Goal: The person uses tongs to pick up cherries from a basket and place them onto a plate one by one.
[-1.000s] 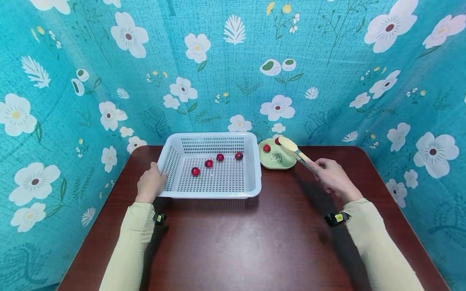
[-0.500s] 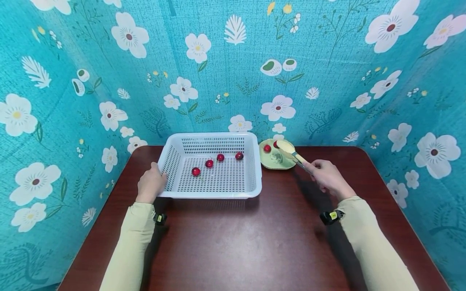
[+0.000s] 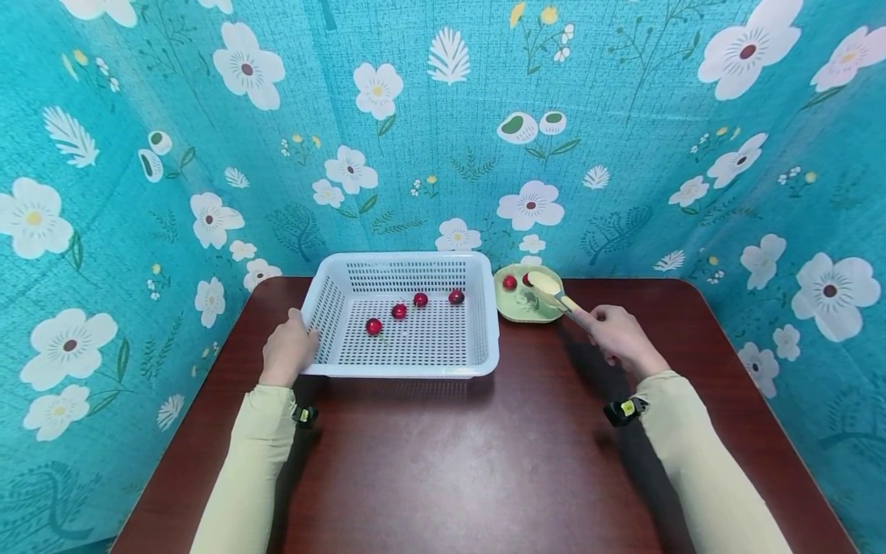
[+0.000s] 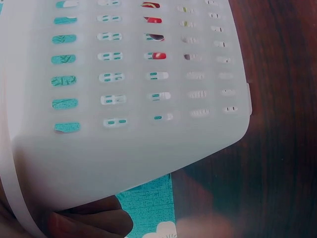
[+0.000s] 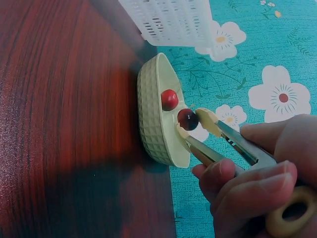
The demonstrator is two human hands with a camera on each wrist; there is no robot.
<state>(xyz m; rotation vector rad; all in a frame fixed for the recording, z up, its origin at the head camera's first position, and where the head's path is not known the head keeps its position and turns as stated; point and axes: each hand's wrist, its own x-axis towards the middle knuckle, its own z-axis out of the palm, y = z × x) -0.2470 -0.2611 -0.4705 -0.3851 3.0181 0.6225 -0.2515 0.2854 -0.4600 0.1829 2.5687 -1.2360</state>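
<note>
My left hand (image 3: 287, 350) grips the left rim of a white perforated plastic basket (image 3: 394, 370); in the left wrist view its curled fingers (image 4: 106, 220) show under the rim. Several red cherries (image 3: 374, 327) lie on the basket floor. My right hand (image 3: 619, 336) holds a pair of tongs (image 3: 567, 302) with cream-coloured tips, angled down into a pale green dish (image 3: 508, 312). A dark cherry (image 5: 187, 119) sits between the tong tips, inside the dish's outline. Beside it a redder cherry (image 5: 169, 99) rests in the dish.
The dish stands right next to the basket's right side, at the back of the dark wooden table (image 3: 443, 462). A teal flowered cloth (image 3: 415, 154) hangs behind the table and along both sides.
My right hand has shifted left and slightly forward. The tong tips and the dark cherry have come lower over the dish. My left hand and the basket have stayed in place.
</note>
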